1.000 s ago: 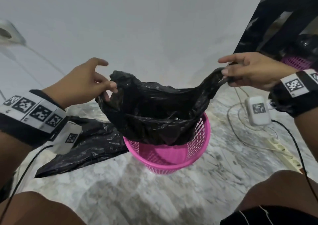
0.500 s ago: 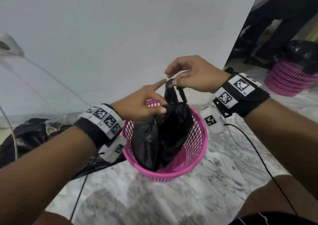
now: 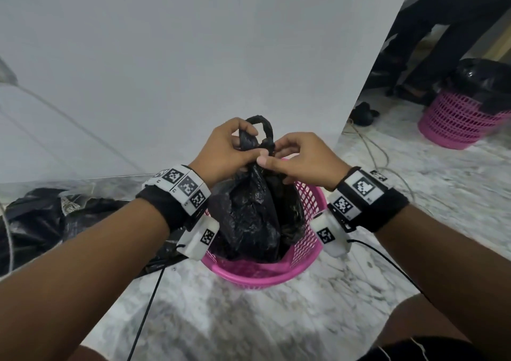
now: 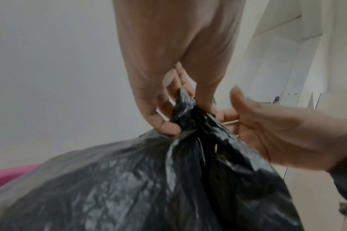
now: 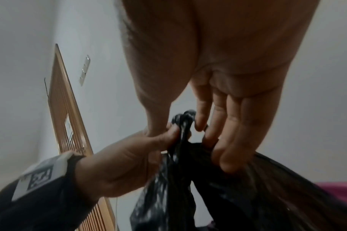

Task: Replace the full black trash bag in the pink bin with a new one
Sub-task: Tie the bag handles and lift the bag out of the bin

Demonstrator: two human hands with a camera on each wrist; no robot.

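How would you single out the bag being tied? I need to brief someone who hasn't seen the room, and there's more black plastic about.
Start at the pink bin on the marble floor before the white wall. The black trash bag stands in it, its neck gathered in both hands' grip. The other black plastic lies flat on the floor to the left; this one stands upright.
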